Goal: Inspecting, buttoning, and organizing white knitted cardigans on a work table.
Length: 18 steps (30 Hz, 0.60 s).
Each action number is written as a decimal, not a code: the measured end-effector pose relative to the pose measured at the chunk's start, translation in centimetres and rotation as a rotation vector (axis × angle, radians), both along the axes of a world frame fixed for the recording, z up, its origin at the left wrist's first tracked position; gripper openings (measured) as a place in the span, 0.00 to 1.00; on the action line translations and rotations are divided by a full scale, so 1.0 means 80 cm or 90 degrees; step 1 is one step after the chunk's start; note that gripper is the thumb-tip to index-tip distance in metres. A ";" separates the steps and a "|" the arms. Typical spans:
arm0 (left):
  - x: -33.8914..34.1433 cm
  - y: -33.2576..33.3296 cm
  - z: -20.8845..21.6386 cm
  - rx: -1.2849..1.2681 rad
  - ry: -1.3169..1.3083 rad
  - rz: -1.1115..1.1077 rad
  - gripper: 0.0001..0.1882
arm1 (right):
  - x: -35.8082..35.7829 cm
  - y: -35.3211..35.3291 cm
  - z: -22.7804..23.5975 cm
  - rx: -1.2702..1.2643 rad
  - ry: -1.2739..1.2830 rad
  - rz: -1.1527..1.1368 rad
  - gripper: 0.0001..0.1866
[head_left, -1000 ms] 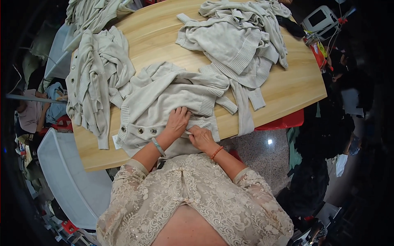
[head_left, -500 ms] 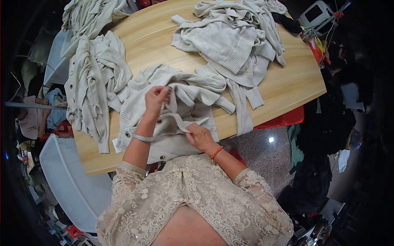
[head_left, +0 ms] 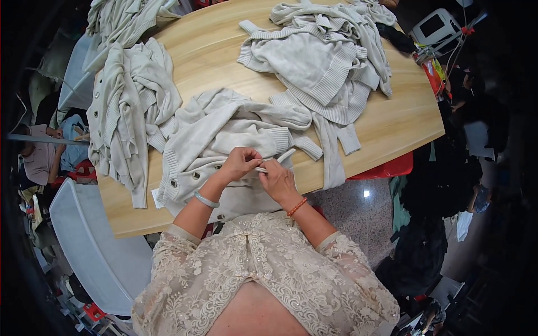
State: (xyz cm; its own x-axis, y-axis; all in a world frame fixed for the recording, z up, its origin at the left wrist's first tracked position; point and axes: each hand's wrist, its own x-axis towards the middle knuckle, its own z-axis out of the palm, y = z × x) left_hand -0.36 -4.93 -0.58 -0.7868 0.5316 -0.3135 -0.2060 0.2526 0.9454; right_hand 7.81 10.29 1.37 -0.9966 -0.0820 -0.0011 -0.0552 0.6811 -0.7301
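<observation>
A cream knitted cardigan [head_left: 224, 131] with large dark buttons lies rumpled at the table's near edge, its lower front hanging toward my lap. My left hand [head_left: 240, 164] is closed in a pinch on the front edge of the cardigan. Right beside it, my right hand [head_left: 278, 180] grips the same edge, fingertips almost touching those of the left. Whether a button sits between the fingertips is hidden. Several buttons show along the front band below my left forearm.
Another buttoned cream cardigan [head_left: 131, 112] lies to the left on the wooden table [head_left: 207, 59]. A heap of cream knitwear [head_left: 314, 67] covers the far right. A white plastic bin [head_left: 95, 246] stands at the left, and a red stool [head_left: 386, 167] shows under the right edge.
My left hand has come down and right from the raised fabric to meet my right hand at the cardigan's edge. The fabric it held up has dropped flatter.
</observation>
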 end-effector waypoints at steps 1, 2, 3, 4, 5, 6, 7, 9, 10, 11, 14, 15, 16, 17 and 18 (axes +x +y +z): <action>-0.002 0.000 0.000 0.008 -0.030 0.002 0.06 | -0.001 0.001 0.001 -0.014 0.003 -0.036 0.12; -0.005 -0.001 -0.001 -0.017 -0.085 0.002 0.05 | -0.002 0.000 0.002 -0.022 0.001 -0.075 0.13; -0.005 -0.002 0.000 -0.007 -0.109 0.008 0.05 | -0.003 0.000 0.003 -0.031 0.010 -0.078 0.14; -0.007 -0.002 0.000 0.024 -0.120 0.019 0.05 | -0.002 0.000 0.005 -0.030 0.003 -0.087 0.15; -0.007 -0.003 0.001 0.045 -0.153 0.022 0.06 | -0.002 0.001 0.006 -0.028 0.018 -0.088 0.17; -0.009 -0.003 0.001 0.034 -0.190 0.026 0.06 | -0.003 0.001 0.007 -0.033 0.032 -0.092 0.18; -0.010 -0.004 0.002 0.034 -0.189 0.021 0.06 | -0.003 0.001 0.008 -0.033 0.046 -0.088 0.18; -0.013 -0.006 0.003 0.033 -0.215 0.006 0.07 | -0.004 0.001 0.006 -0.020 0.072 -0.087 0.20; -0.014 -0.006 0.003 0.053 -0.202 0.009 0.07 | -0.004 -0.001 0.005 -0.033 0.092 -0.107 0.21; -0.015 -0.007 0.003 0.051 -0.215 0.001 0.06 | -0.005 0.000 0.004 -0.027 0.077 -0.090 0.20; -0.019 -0.011 0.004 0.002 -0.217 -0.020 0.06 | -0.007 0.002 -0.002 0.009 0.049 -0.034 0.20; -0.019 -0.014 0.006 -0.002 -0.217 -0.028 0.07 | -0.008 0.004 -0.003 0.034 0.031 -0.017 0.20; -0.018 -0.016 0.008 0.038 -0.203 -0.037 0.08 | -0.011 0.006 -0.004 0.035 0.035 -0.006 0.19; -0.018 -0.019 0.010 0.058 -0.204 -0.055 0.10 | -0.013 0.009 -0.004 0.026 0.058 0.000 0.19; -0.011 -0.020 0.014 0.144 -0.127 -0.070 0.12 | -0.016 0.012 -0.004 -0.004 0.055 0.010 0.18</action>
